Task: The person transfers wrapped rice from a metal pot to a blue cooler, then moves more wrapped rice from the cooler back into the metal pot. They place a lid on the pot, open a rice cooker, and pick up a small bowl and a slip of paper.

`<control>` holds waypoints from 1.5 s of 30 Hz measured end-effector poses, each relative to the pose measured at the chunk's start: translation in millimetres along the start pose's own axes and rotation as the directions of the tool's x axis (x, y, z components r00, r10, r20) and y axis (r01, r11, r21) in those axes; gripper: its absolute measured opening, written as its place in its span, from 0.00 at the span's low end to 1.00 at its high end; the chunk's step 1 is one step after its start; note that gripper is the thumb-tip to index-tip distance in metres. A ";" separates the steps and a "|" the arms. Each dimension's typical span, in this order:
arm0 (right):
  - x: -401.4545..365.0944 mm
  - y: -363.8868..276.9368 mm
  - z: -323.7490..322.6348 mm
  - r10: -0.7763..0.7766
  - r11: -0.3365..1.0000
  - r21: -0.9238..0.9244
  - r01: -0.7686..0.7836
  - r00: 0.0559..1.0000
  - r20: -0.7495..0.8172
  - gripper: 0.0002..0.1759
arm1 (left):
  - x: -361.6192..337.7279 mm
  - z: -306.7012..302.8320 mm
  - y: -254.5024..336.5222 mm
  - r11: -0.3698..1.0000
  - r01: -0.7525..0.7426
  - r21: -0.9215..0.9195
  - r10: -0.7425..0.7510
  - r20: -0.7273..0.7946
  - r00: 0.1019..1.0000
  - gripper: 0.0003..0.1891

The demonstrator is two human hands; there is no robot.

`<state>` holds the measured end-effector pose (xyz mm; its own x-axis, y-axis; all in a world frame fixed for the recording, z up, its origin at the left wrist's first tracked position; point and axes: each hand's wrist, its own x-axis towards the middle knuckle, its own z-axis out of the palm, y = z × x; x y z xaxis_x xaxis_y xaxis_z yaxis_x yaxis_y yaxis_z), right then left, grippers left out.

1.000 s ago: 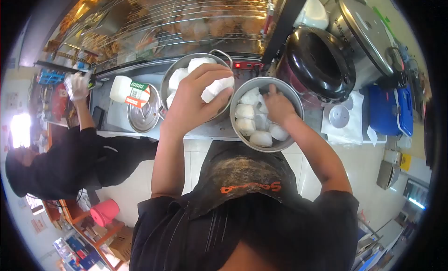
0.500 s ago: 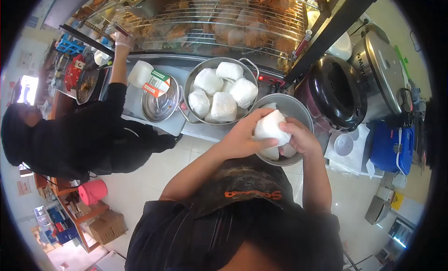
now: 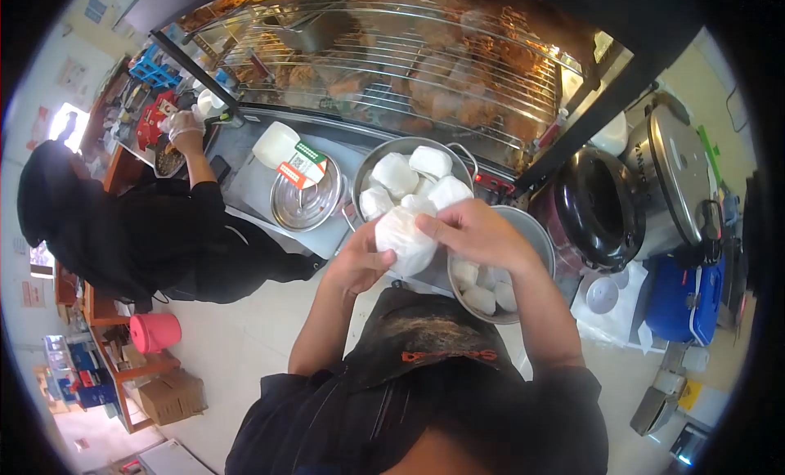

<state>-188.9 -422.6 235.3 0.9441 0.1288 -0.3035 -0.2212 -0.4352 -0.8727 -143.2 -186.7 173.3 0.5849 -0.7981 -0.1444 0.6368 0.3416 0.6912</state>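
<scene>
Between my two hands, over the near side of a steel pot (image 3: 468, 154), is a white paper-wrapped bundle (image 3: 405, 244). My left hand (image 3: 358, 258) cups it from the left and below, thumb across its front. The fingers of my right hand (image 3: 474, 230) are closed on its upper right side. Several similar white bundles (image 3: 394, 174) fill that pot. To the right, a second metal pot (image 3: 546, 244) stands partly under my right forearm, with several whitish lumps (image 3: 481, 298) inside; my arm hides part of it.
A glass warmer with fried chicken (image 3: 441, 87) stands behind the pots. Left are a steel lid (image 3: 282, 203), a printed card (image 3: 302, 164) and a white container (image 3: 276, 144). A black-lidded cooker (image 3: 601, 201) is at right. A co-worker (image 3: 139, 221) in black is at left.
My hands have carried the white bundle left from the right pot to the left pot. The co-worker's gloved hand has moved down from the warmer to the pan. The view has shifted.
</scene>
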 end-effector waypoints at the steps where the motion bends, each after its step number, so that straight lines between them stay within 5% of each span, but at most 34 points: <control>1: 11.4 -1.5 -2.6 -0.104 0.992 -0.077 0.096 0.989 -0.104 0.29 | -1.2 -11.7 -1.4 0.996 -0.079 0.045 0.081 -0.055 0.995 0.44; 2: 22.7 -5.7 -7.4 -0.212 0.970 -0.163 0.182 0.957 -0.197 0.28 | -2.6 -20.2 -0.1 0.984 -0.154 0.091 0.163 -0.107 0.981 0.44; 3: 36.6 -13.4 -17.2 -0.176 0.937 -0.336 0.093 0.958 -0.226 0.27 | -3.4 -24.2 5.2 0.971 -0.195 0.138 0.217 -0.169 0.961 0.44; 6: 106.3 54.1 -20.7 -0.665 0.640 -0.674 0.368 0.705 -0.246 0.31 | -9.0 -26.9 23.6 0.911 -0.338 0.238 0.399 -0.295 0.868 0.46; 9: 128.3 58.8 -13.6 -0.345 0.579 -0.801 0.151 0.936 -0.073 0.32 | -15.7 -35.1 36.1 0.871 -0.354 0.339 0.457 -0.298 0.838 0.48; 18: 142.9 34.4 -12.3 -0.218 0.561 -0.827 0.032 0.970 -0.110 0.27 | -21.6 -55.8 35.8 0.887 -0.332 0.322 0.443 -0.384 0.810 0.47; 21: 135.4 7.8 -10.2 -0.442 0.352 -0.917 0.188 0.897 0.014 0.32 | -11.1 -56.9 48.7 0.860 -0.302 0.411 0.467 -0.395 0.791 0.45; 24: 136.5 -28.4 -11.1 -0.244 0.420 -0.824 0.379 0.922 0.299 0.37 | 1.2 -56.1 59.4 0.814 -0.263 0.518 0.495 -0.382 0.781 0.43; 27: 159.2 -3.5 -1.6 -0.247 0.395 -0.801 0.450 0.892 0.380 0.38 | 19.5 -52.5 67.3 0.754 -0.133 0.644 0.479 -0.401 0.781 0.42; 30: 163.0 -7.7 -5.4 -0.045 0.387 -0.844 0.372 0.921 0.386 0.39 | 34.4 -60.4 77.3 0.804 -0.008 0.595 0.362 -0.479 0.800 0.42; 33: 161.4 -6.8 -24.3 -0.174 0.486 -0.729 0.483 0.870 0.461 0.39 | 41.8 -65.7 77.8 0.800 0.012 0.599 0.336 -0.466 0.818 0.44; 36: 153.5 -1.3 -36.7 -0.253 0.774 -0.477 0.416 0.895 0.368 0.40 | 50.3 -60.5 74.6 0.743 -0.030 0.668 0.418 -0.429 0.800 0.46; 39: 151.6 5.2 -35.0 -0.360 0.802 -0.501 0.324 0.933 0.028 0.38 | 57.8 -49.4 74.3 0.625 0.007 0.780 0.500 -0.407 0.764 0.46; 42: 153.9 -1.4 -27.4 -0.216 0.836 -0.546 0.052 0.946 -0.242 0.39 | 68.9 -40.7 79.9 0.407 0.193 0.893 0.504 -0.396 0.767 0.44; 45: 164.4 11.8 -22.0 -0.289 0.781 -0.602 0.165 0.951 -0.113 0.34 | 80.8 -34.0 76.8 0.203 0.241 0.949 0.488 -0.311 0.815 0.39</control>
<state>-30.9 -426.2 183.5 0.9891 0.1472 0.0065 0.1306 -0.8551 -0.5018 -29.9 -208.1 190.6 0.9441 -0.3296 -0.0006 -0.2068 -0.5939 0.7775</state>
